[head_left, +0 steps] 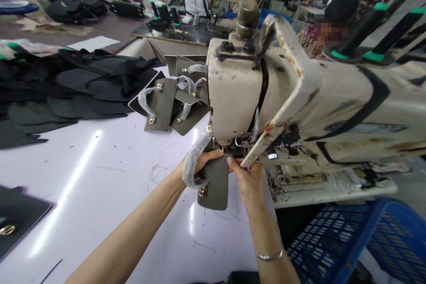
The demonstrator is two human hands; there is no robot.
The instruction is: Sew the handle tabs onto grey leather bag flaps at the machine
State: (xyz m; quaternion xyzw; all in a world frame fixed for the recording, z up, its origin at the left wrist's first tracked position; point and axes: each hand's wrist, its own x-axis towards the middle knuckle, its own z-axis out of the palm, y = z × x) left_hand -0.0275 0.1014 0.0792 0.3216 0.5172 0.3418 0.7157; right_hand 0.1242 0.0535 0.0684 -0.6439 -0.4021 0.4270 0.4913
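Observation:
A dark olive bag panel (216,186) lies under the head of the sewing machine (233,93), its far end hidden by the needle area. On its left side is a carry handle (189,168) wrapped in clear plastic and fixed with gold-coloured fittings. My left hand (207,159) grips the panel's left side, thumb on top near the presser foot, with the other fingers partly hidden beneath the handle. At the right edge, my right hand (248,177) pinches the same panel with bent fingers, partly behind the machine's slanted lever (282,111).
Several similar handled panels (161,106) lie behind at the left, beside a heap of dark cut pieces (83,75). Another dark panel (20,217) is at the near left. Loose threads litter the white table (133,213). A blue basket (333,235) stands lower right. Another person (333,22) sits beyond.

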